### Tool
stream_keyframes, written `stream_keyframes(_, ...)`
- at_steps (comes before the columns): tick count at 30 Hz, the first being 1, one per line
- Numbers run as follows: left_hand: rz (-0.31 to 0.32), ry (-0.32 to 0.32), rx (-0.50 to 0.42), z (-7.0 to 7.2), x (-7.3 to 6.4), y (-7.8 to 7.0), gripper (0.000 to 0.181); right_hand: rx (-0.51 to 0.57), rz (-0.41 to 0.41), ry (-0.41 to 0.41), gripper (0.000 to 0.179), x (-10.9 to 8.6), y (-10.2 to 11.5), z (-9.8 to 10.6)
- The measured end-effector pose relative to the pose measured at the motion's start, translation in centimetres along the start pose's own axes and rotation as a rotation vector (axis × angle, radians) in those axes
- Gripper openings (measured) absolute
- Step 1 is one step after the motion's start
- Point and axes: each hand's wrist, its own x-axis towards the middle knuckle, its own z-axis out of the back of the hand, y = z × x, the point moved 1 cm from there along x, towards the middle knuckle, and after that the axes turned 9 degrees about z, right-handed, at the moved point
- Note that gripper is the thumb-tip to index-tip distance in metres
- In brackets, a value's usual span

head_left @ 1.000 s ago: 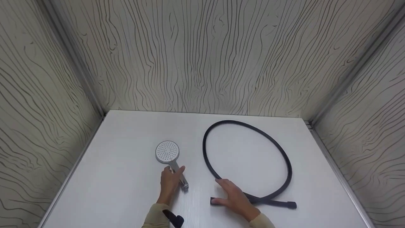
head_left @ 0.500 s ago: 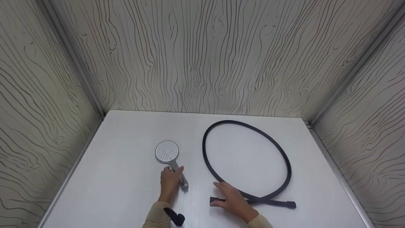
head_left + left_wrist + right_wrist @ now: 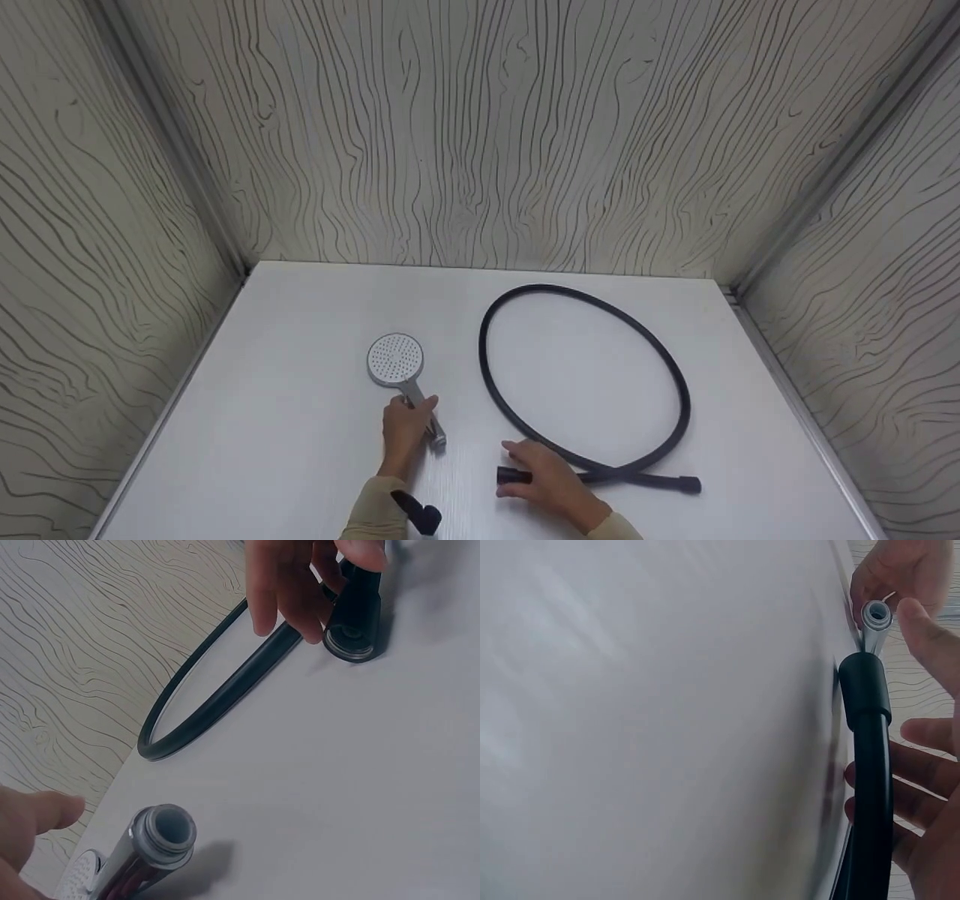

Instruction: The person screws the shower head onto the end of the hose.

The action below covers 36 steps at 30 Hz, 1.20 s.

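Observation:
A handheld shower head (image 3: pixel 395 358) with a white nozzle face lies face up on the white table, its silver handle pointing toward me. My left hand (image 3: pixel 405 431) arches over that handle, thumb straight and standing off it in the left wrist view. The handle's threaded end (image 3: pixel 171 829) shows bare. To the right lies a black shower hose (image 3: pixel 679 382) in one big loop. My right hand (image 3: pixel 551 480) straddles the hose close to its near end, a flared black connector (image 3: pixel 864 690). Its fingers and thumb are spread on either side, not closed round it.
The hose's other end (image 3: pixel 690 484) lies to the right, past where the hose crosses itself. Wood-grain panels (image 3: pixel 465 135) wall in the table (image 3: pixel 300 337) at the back and sides. A black strap piece (image 3: pixel 420 514) sticks out at my left sleeve.
My right hand has drawn slightly toward me and its index finger has moved off the hose loop, uncovering more of the connector. The left hand and the shower head have hardly moved.

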Motion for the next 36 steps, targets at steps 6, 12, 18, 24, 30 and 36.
stream_keyframes(6,-0.033,-0.023,0.002,-0.28,-0.06,0.18,0.054,0.020,0.010,0.000,0.070,-0.03,0.23,-0.03)
stream_keyframes(12,-0.036,-0.059,0.030,-0.44,0.00,0.28,0.059,-0.036,0.034,-0.020,0.057,-0.01,0.37,-0.13)
stream_keyframes(18,-0.029,-0.069,0.042,-0.54,0.11,0.35,0.061,-0.088,0.045,-0.010,0.042,0.10,0.46,-0.31)
stream_keyframes(24,-0.028,-0.066,0.061,-0.65,0.35,0.46,0.061,-0.123,0.053,-0.004,0.028,0.12,0.62,-0.54)
stream_keyframes(30,-0.027,-0.057,0.087,-0.47,0.48,0.60,0.056,-0.136,0.075,-0.002,0.021,0.16,0.70,-0.64)
stream_keyframes(36,-0.004,-0.061,0.102,-0.33,0.67,0.64,0.053,-0.120,0.060,0.026,0.021,0.20,0.86,-0.58)
